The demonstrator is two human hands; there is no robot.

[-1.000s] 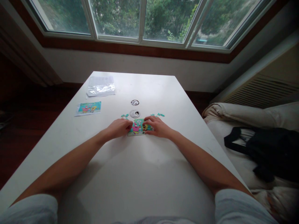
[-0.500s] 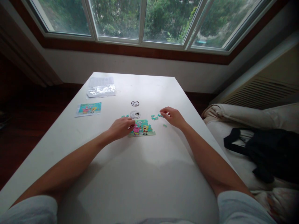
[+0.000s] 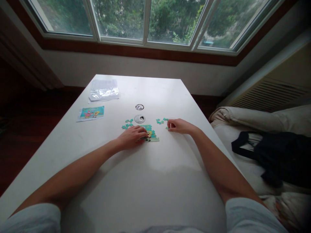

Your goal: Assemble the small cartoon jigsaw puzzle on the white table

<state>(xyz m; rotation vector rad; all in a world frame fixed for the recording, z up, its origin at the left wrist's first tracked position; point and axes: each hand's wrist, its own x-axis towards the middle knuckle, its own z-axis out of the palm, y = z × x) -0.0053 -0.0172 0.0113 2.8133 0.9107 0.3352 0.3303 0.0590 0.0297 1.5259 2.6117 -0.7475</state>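
A partly joined jigsaw puzzle (image 3: 153, 136) with a cartoon picture lies on the white table (image 3: 155, 181). Across its left part rests my left hand (image 3: 133, 136), fingers stretched out and hiding much of the picture. To the right of the puzzle, my right hand (image 3: 177, 126) pinches a small green puzzle piece (image 3: 167, 128) between thumb and fingertips, low over the tabletop. Loose teal pieces (image 3: 160, 121) lie just beyond that hand's fingertips. More loose pieces (image 3: 127, 125) are beyond my left hand.
Two round, dark-edged discs, a larger one (image 3: 139, 119) and a smaller one (image 3: 139, 107), lie beyond the puzzle. At the left are a printed picture sheet (image 3: 91, 113) and a clear plastic bag (image 3: 105, 90). A dark garment (image 3: 274, 158) lies on a seat at the right.
My left hand has slid right, farther over the puzzle, uncovering loose pieces behind it. My right hand has moved nearer to me, from the far loose pieces to the single piece it now pinches.
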